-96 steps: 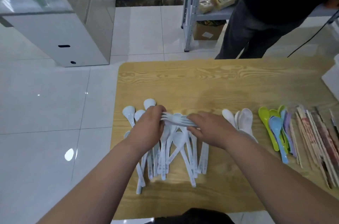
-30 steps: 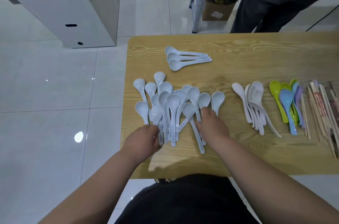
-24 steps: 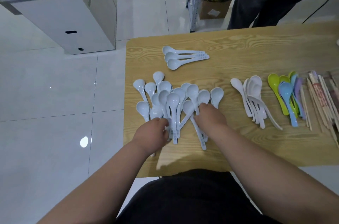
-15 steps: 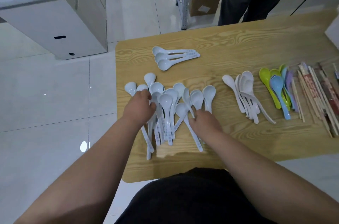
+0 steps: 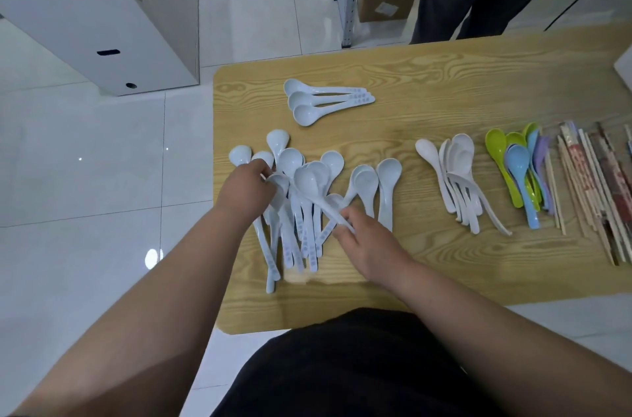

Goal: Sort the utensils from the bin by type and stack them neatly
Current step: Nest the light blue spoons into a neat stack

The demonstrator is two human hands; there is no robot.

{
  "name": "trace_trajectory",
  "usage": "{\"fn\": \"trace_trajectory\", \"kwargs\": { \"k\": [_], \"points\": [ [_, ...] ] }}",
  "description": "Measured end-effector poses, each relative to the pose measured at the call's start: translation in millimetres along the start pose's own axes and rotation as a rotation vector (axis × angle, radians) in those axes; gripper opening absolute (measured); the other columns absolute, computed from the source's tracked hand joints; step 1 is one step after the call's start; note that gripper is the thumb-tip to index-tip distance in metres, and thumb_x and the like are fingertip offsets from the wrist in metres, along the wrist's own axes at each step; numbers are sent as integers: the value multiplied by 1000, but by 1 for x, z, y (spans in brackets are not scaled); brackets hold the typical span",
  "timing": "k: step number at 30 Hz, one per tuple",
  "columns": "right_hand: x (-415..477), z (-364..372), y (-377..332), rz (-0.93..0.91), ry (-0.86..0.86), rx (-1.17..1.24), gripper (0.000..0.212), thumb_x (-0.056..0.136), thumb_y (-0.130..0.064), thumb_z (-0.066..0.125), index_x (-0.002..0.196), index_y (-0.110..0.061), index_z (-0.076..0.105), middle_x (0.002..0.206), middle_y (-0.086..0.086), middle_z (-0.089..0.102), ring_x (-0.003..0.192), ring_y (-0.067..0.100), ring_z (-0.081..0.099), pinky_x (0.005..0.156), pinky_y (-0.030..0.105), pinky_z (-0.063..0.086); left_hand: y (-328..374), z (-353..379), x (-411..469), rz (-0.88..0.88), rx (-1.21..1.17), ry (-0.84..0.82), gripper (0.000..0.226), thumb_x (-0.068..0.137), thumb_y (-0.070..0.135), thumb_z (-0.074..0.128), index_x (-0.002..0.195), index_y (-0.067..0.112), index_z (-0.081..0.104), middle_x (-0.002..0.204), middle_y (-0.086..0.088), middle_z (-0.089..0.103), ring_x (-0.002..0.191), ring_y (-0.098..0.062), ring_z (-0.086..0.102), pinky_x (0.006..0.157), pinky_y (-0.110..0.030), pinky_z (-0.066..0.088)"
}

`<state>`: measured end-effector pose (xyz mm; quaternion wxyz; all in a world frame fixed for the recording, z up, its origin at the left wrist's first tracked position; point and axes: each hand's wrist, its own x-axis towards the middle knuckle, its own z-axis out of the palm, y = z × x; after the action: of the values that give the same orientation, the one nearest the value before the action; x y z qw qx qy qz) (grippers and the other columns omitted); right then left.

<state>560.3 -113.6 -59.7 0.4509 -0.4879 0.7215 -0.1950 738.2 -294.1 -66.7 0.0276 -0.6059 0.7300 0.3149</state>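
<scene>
Your left grip (image 5: 248,189) is curled around spoons in the pile of pale-blue spoons (image 5: 297,232) on the counter's (image 5: 427,91) left side. Your right grip (image 5: 367,238) pinches the handle of 1 spoon (image 5: 309,177) lying across that pile. 3 stacked spoons (image 5: 321,100) lie beyond.

On the table (image 5: 444,81), loose spoon pile (image 5: 307,177) left, three nested spoons (image 5: 321,100) behind it, chopsticks (image 5: 588,191) far right
</scene>
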Motion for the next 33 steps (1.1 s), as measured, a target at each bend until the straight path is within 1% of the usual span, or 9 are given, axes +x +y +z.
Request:
{"fn": "trace_trajectory", "kwargs": {
  "k": [4,7,9,14,18,21,24,28,33],
  "points": [
    [1,15,-30,-148,-81,-10,17,107,-31,42,115,-19,52,75,-3,57,60,13,50,57,33,39,-16,-16,-41,-87,-275,44,6,88,24,61,88,20,57,81,-1,68,64,-19,71,62,-32,53],
    [1,30,-41,-146,-134,-42,20,107,-30,40,118,-18,51,89,5,64,74,22,59,69,42,47,-30,-17,-64,-246,-668,9,11,88,20,66,91,12,60,85,-8,71,62,-18,73,70,-35,61],
    [-2,38,-45,-136,-172,-61,24,107,-32,39,128,-24,47,97,-1,70,77,14,65,76,41,52,-40,-13,-76,-310,-832,11,12,87,14,68,90,7,59,85,-10,68,62,-16,71,75,-37,63],
    [-11,54,-44,-70,-245,-18,33,100,-50,48,131,-41,46,94,-12,66,81,12,67,80,42,55,-50,5,-98,-362,-923,-67,19,88,12,65,100,-1,58,87,-11,67,64,-16,70,73,-34,62],
    [-11,51,-37,-37,-238,-97,17,101,-40,51,114,-31,54,88,-5,63,78,18,64,76,45,56,-49,11,-103,-328,-1008,-162,17,94,12,54,105,3,62,95,-12,67,74,-21,68,76,-33,61],
    [-13,45,-32,43,-223,5,18,104,-34,48,119,-30,55,92,0,64,75,15,66,68,37,57,-60,14,-86,-285,-764,-45,16,92,21,56,106,15,63,102,-5,67,84,-21,68,80,-37,59],
    [-13,40,-24,91,-197,38,20,104,-34,48,122,-35,56,93,-4,66,74,12,67,67,38,58,-72,16,-52,-223,-381,112,29,91,27,58,119,22,57,115,0,59,89,-18,63,70,-31,50],
    [-15,31,-17,65,-175,-28,25,103,-36,50,126,-34,59,97,-7,68,84,6,63,71,27,49,-77,25,-2,-157,-141,113,45,92,22,56,137,22,53,137,-11,46,115,-32,55,95,-42,48],
    [-16,28,-16,61,-172,-66,35,102,-37,52,137,-33,55,105,-8,69,97,13,64,88,38,52,-82,31,8,-107,27,99,22,96,23,51,111,16,65,106,-10,63,101,-31,57,78,-38,50]
  ]
}}
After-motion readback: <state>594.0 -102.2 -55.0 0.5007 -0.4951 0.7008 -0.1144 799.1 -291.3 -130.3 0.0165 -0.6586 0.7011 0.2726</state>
